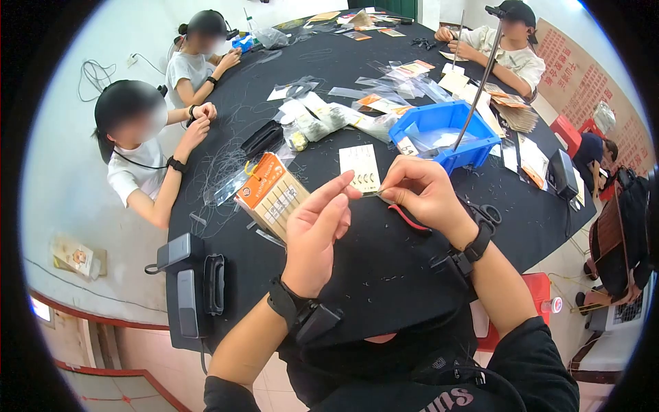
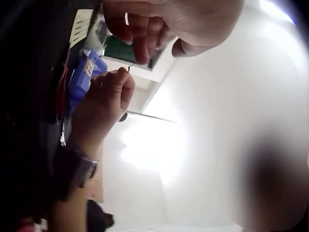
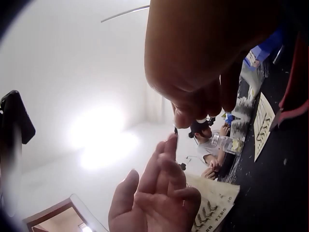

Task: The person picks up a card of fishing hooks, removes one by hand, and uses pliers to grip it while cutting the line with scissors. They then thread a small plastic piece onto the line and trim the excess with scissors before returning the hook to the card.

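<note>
Between thumb and forefinger, the right hand [image 1: 429, 196] pinches a small dark item [image 3: 175, 130], thin like a hook; its exact shape is too small to tell. The left hand [image 1: 317, 230] faces it palm up, thumb apart and fingers extended, its fingertips at or just beside the item; contact cannot be told. In the left wrist view the right hand [image 2: 104, 104] is below the left hand [image 2: 183, 24]. Just beyond the fingertips lies a pale card [image 1: 358, 161] bearing several small dark hooks. An orange-topped "Fishing Hooks" packet [image 1: 271, 196] lies left of the left hand.
Red-handled tool [image 1: 410, 218] and black scissors [image 1: 487, 216] lie by the right hand. Beyond are a blue bin [image 1: 467, 161], a jar [image 1: 295, 139], plastic bags and cards. Power banks [image 1: 187, 295] stand at the left edge of the black table [image 1: 371, 275]. Several people sit around.
</note>
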The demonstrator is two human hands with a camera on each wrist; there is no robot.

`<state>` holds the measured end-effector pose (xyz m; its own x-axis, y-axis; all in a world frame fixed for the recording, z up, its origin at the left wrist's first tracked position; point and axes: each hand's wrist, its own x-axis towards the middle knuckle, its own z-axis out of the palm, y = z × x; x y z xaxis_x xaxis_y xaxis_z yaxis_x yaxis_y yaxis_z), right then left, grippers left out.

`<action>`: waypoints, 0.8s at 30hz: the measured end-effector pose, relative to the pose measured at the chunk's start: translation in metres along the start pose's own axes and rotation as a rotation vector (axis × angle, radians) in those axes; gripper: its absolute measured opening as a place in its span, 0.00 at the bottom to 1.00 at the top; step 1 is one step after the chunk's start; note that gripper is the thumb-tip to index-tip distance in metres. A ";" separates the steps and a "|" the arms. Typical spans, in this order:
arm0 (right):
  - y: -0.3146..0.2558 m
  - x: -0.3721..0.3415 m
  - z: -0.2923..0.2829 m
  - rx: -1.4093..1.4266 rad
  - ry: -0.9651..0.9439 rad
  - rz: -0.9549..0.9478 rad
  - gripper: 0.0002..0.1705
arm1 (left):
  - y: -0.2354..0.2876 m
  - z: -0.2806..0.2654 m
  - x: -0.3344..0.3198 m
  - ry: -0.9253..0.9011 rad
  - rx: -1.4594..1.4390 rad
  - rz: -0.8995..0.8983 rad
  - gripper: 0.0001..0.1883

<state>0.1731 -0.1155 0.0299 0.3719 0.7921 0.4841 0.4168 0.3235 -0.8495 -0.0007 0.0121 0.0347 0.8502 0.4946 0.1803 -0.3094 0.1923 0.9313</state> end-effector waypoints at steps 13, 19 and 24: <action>-0.004 0.002 -0.005 -0.101 -0.059 -0.041 0.04 | -0.002 -0.002 0.021 0.001 0.042 -0.437 0.13; 0.000 0.003 -0.022 -0.049 0.067 -0.007 0.04 | 0.000 -0.021 0.008 -0.047 0.149 -0.353 0.11; -0.002 0.004 -0.031 -0.052 0.117 -0.015 0.03 | 0.010 -0.022 -0.011 0.022 0.064 -0.286 0.10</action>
<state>0.1993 -0.1290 0.0399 0.4581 0.7205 0.5206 0.4642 0.3055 -0.8314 -0.0221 0.0273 0.0350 0.8892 0.4465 -0.0992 -0.0300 0.2733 0.9615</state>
